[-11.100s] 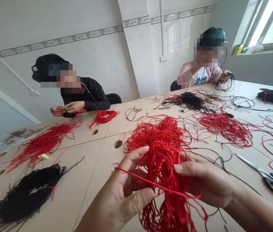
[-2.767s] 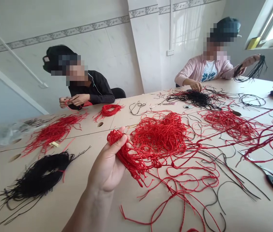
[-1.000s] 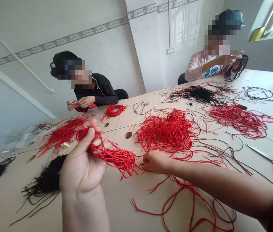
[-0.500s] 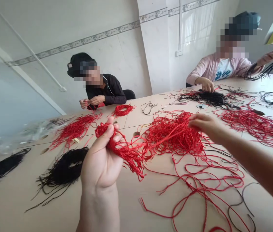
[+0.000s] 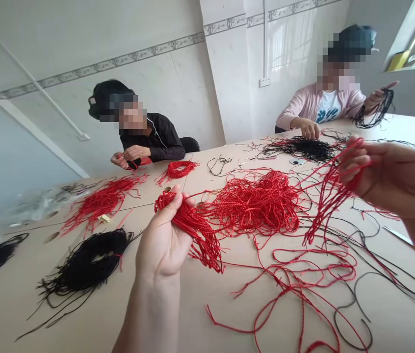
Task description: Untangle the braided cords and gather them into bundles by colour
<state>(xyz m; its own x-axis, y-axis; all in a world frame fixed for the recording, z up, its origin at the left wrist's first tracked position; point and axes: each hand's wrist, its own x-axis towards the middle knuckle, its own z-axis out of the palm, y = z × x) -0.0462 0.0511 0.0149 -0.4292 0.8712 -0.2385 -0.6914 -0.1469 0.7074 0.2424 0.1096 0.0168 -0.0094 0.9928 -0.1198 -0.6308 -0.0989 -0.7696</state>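
Note:
My left hand (image 5: 161, 240) grips a thick bunch of red braided cords (image 5: 196, 233) in front of me, with the ends hanging to the right of the palm. My right hand (image 5: 387, 174) is at the right, raised above the table, and pinches more red cords (image 5: 330, 196) that hang down in a loose fan. Between my hands lies a tangled heap of red cord (image 5: 255, 206). Long loose strands of it spread toward me across the tabletop (image 5: 181, 314).
Black cord bundles (image 5: 86, 262) and red bundles (image 5: 100, 201) lie at the left. A black tangle (image 5: 301, 148) and a scissor blade (image 5: 398, 235) are at the right. A seated person in black (image 5: 144, 137) and another in pink (image 5: 320, 103) handle cords across the table.
My right hand has moved from over the heap up and to the right, now lifting red cords. My left hand still holds its bunch, and the view has shifted slightly.

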